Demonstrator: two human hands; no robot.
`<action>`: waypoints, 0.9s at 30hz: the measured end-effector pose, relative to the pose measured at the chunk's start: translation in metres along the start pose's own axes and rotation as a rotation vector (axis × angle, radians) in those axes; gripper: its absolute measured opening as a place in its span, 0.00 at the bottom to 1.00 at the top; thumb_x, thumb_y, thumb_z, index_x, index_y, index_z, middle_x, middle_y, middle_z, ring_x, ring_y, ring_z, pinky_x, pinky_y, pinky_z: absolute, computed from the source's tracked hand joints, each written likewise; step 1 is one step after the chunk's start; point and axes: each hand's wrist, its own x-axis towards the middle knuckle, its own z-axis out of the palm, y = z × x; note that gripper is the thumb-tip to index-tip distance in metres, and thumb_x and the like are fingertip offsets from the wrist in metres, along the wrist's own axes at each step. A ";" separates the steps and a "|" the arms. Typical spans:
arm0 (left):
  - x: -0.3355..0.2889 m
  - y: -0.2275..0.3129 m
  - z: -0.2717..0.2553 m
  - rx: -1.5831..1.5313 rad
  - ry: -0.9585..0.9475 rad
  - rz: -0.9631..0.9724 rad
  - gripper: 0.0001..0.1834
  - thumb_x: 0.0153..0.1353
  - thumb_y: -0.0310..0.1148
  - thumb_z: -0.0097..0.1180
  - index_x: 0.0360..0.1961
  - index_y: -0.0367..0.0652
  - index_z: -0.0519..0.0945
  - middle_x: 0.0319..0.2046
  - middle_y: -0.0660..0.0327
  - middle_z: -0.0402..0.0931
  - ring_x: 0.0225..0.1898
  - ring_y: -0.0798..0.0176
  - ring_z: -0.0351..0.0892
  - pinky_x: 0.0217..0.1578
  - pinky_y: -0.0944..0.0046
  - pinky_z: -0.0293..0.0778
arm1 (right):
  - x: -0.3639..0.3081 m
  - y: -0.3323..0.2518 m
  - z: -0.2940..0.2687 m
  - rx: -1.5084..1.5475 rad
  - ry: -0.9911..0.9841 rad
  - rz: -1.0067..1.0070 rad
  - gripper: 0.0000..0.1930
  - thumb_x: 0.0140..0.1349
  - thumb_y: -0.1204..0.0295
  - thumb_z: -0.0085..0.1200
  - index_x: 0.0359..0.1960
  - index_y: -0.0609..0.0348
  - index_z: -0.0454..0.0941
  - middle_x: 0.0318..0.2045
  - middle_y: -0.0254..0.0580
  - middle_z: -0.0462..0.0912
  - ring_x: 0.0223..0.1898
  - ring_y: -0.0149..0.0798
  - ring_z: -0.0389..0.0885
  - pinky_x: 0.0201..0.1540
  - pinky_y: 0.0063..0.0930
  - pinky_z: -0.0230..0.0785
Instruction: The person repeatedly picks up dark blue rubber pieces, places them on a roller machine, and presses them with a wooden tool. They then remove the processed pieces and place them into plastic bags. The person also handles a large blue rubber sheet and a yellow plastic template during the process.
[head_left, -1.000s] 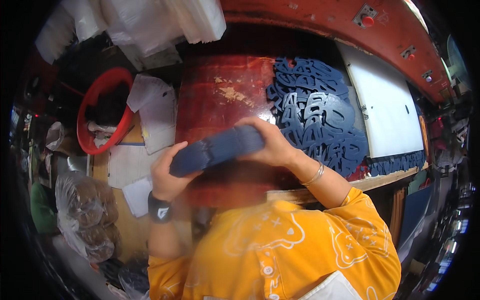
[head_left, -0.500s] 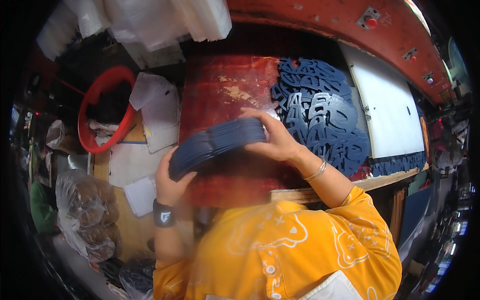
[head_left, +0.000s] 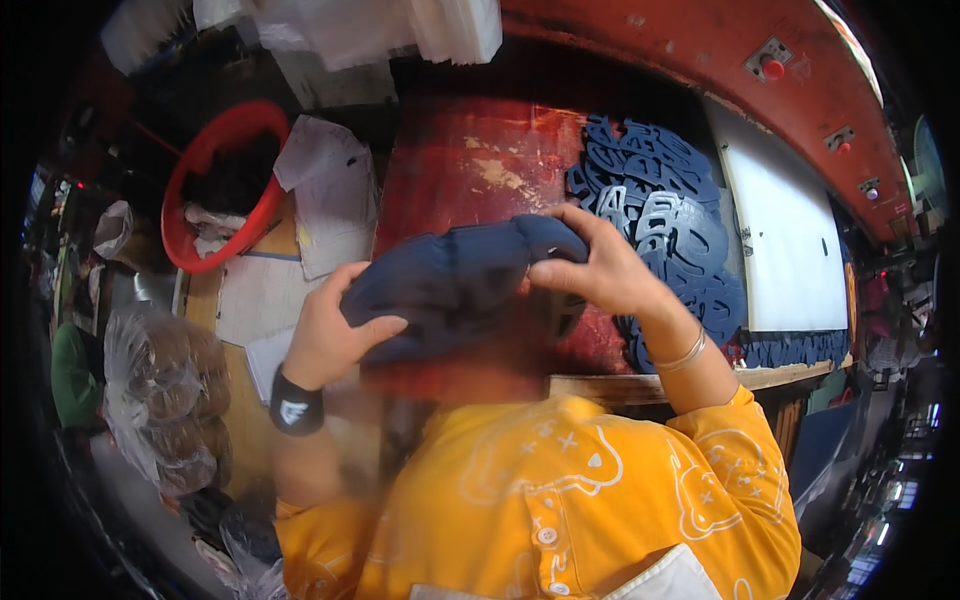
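Note:
A thick stack of dark blue, curved cut pieces (head_left: 440, 285) is held above the red work surface (head_left: 480, 150), close to my chest. My left hand (head_left: 335, 330), with a black wristband below it, grips the left end with the thumb across the near side. Around the right end closes my right hand (head_left: 605, 265), thumb in front and fingers over the top. The lower part of the stack is blurred, so the single pieces cannot be made out. To the right of my right hand lie dark blue sheets with cut-out openings (head_left: 690, 255), heaped on one another.
A white board (head_left: 785, 235) lies at the right, beneath a red machine beam (head_left: 690, 60) with buttons. At the left stand a red tub (head_left: 175, 225) with dark material, white papers (head_left: 330, 190) and a clear bag of brown rolls (head_left: 165, 390). Translucent plastic (head_left: 370, 25) hangs at the top.
Both hands have tilted the stack, so its broad face shows where its layered edge was seen before. The hands have moved slightly apart. The whole view has shifted a little.

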 end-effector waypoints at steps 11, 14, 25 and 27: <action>-0.006 -0.043 0.006 -0.244 0.143 0.030 0.27 0.68 0.43 0.49 0.57 0.29 0.73 0.61 0.47 0.68 0.62 0.57 0.68 0.64 0.59 0.59 | 0.011 0.043 0.012 -0.200 0.288 -0.056 0.25 0.64 0.62 0.55 0.59 0.65 0.71 0.51 0.48 0.80 0.50 0.40 0.79 0.53 0.30 0.70; -0.019 -0.061 0.023 -0.364 0.194 0.079 0.27 0.73 0.43 0.36 0.59 0.28 0.70 0.60 0.50 0.70 0.60 0.59 0.69 0.62 0.62 0.61 | 0.012 0.048 0.022 0.065 0.278 -0.075 0.21 0.71 0.65 0.45 0.61 0.63 0.69 0.54 0.40 0.76 0.56 0.29 0.70 0.59 0.25 0.63; -0.006 -0.043 0.014 -0.130 0.029 0.065 0.21 0.71 0.36 0.43 0.58 0.33 0.73 0.56 0.53 0.74 0.60 0.61 0.70 0.63 0.62 0.61 | 0.003 0.054 0.024 -0.311 0.076 -0.255 0.40 0.55 0.63 0.63 0.66 0.66 0.57 0.65 0.62 0.61 0.67 0.57 0.59 0.69 0.42 0.52; 0.011 -0.028 0.003 -0.158 -0.021 -0.010 0.19 0.68 0.30 0.48 0.58 0.33 0.73 0.55 0.54 0.74 0.59 0.61 0.71 0.62 0.63 0.62 | 0.001 0.045 0.023 -0.383 0.115 -0.253 0.41 0.55 0.64 0.64 0.67 0.66 0.56 0.65 0.62 0.60 0.69 0.58 0.56 0.70 0.44 0.50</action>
